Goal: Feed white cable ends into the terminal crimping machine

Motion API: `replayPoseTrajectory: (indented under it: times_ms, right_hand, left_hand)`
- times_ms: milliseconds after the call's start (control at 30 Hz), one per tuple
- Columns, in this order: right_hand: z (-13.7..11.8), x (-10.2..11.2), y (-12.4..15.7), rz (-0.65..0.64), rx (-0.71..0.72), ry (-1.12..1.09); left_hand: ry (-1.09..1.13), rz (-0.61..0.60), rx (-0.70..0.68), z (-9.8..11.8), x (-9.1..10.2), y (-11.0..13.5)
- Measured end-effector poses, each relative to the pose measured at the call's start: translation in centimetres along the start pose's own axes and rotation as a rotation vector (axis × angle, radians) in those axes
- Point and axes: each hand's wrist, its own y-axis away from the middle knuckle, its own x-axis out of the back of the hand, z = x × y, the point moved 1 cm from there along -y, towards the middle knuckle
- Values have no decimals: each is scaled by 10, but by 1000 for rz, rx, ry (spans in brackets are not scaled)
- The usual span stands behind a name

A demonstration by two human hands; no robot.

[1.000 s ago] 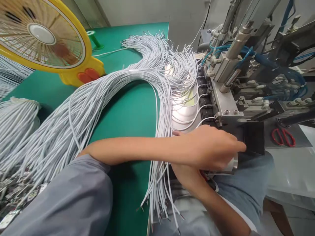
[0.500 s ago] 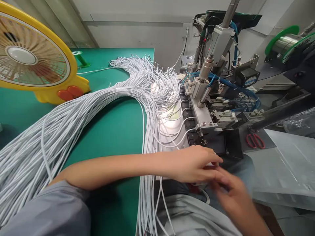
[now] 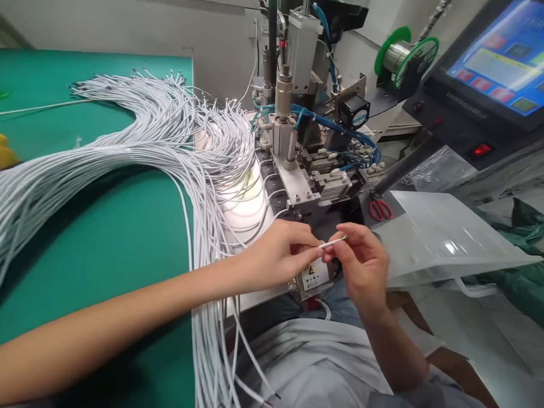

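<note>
Closest to the person's lap, the left hand [image 3: 276, 258] and right hand [image 3: 361, 263] meet at the machine's near edge; the fingers of both are pinched closed on one short white wire [image 3: 332, 243], held nearly level between them. To their left a bundle of white cables [image 3: 127, 147] sweeps across the green worktop [image 3: 106, 238]; just beyond stands the machine [image 3: 297, 175], with red scissors [image 3: 380, 209] and a clear plastic bag [image 3: 437, 238] at its right; farthest off are a green spool [image 3: 403, 54] and a lit screen [image 3: 501, 62].

I'm on a factory line: pneumatic wire-processing machine [image 3: 297, 170], touchscreen panel [image 3: 497, 62], white wire bundles [image 3: 127, 141] across my green surface [image 3: 106, 238].
</note>
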Motion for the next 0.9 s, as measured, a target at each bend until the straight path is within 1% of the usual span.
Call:
replayPoseTrajectory:
  times_ms: [100, 267, 333, 400, 500, 600, 633, 700, 767, 833, 900]
  right_hand:
    - [4, 3, -2, -12, 11, 44]
    - [13, 4, -3, -28, -2, 34]
    - [15, 1, -2, 6, -14, 52]
    - [15, -2, 0, 70, -3, 102]
    - [10, -4, 3, 115, 67, 252]
    - [2, -1, 2, 53, 141, 408]
    - [-1, 1, 0, 14, 140, 447]
    - [-4, 4, -3, -70, 88, 470]
    - [-5, 3, -6, -110, 30, 414]
    - [-2, 0, -7, -88, 17, 330]
    - [1, -4, -6, -43, 37, 281]
  left_hand:
    - [10, 7, -13, -1, -1, 0]
    - [105, 106, -24, -2, -5, 0]
    - [125, 132, -38, -3, -6, 0]
    - [105, 167, -76, -4, -7, 0]
    - [47, 222, -127, -7, -7, 0]
    - [-46, 224, -196, -11, -6, 1]
    - [-92, 221, -227, -12, -6, 1]
    - [-169, 230, -270, -14, -7, 2]
    - [-175, 254, -249, -15, -8, 2]
    - [-112, 268, -170, -16, -9, 2]
    - [-30, 262, -86, -15, -10, 1]
